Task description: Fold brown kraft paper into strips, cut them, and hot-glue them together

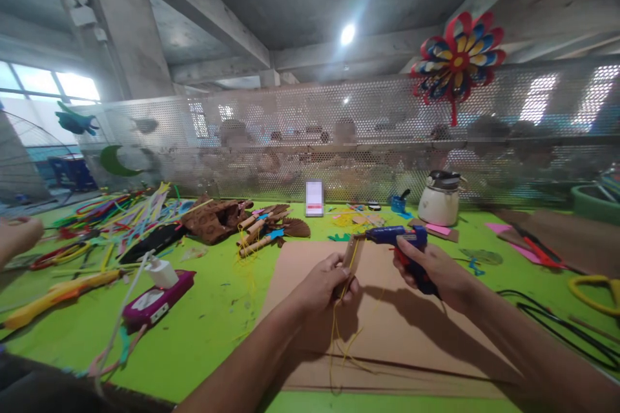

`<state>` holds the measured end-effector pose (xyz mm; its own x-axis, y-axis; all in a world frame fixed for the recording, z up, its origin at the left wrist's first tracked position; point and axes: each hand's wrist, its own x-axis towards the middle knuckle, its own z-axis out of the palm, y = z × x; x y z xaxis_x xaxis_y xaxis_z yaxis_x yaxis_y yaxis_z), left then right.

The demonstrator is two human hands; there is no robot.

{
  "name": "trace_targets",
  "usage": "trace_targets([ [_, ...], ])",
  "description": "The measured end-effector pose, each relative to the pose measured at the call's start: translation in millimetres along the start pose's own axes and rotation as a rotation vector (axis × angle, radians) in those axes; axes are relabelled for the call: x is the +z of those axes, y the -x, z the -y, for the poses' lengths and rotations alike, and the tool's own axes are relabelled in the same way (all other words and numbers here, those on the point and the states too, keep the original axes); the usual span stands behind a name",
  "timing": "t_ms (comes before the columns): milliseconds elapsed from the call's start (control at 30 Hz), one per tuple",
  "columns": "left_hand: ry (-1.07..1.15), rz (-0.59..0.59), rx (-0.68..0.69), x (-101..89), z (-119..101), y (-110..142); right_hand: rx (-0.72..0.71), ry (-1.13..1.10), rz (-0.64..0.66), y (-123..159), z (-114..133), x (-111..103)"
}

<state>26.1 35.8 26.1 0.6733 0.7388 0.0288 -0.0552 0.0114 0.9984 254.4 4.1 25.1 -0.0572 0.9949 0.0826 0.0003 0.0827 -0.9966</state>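
Note:
My right hand (421, 268) grips a blue hot glue gun (394, 234), its nozzle pointing left. In my left hand (334, 281), the fingers are closed round a brown cardboard piece (356, 257) with yellow string (334, 335) along it. The loose string ends trail down over a large sheet of brown cardboard (300, 271). The glue gun's nozzle is close to the upper end of the held piece; whether they touch, I cannot tell. Farther left lie several rolled brown tubes (254, 245) with yellow string and blue shapes.
A purple power strip (159, 300) with a white plug stands at left, near a yellow glue gun (62, 297). Behind are a white kettle (440, 200) and a phone (314, 199). Yellow-handled scissors (593, 290) and black cable (562, 326) lie right. Another person's hand (19, 235) shows far left.

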Motion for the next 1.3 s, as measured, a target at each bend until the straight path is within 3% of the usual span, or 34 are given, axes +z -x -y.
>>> trace_targets([
  [1300,0.022,-0.017,-0.041,0.5,-3.5,0.1,-0.056,0.137,-0.047,2.2,4.9,2.1],
])
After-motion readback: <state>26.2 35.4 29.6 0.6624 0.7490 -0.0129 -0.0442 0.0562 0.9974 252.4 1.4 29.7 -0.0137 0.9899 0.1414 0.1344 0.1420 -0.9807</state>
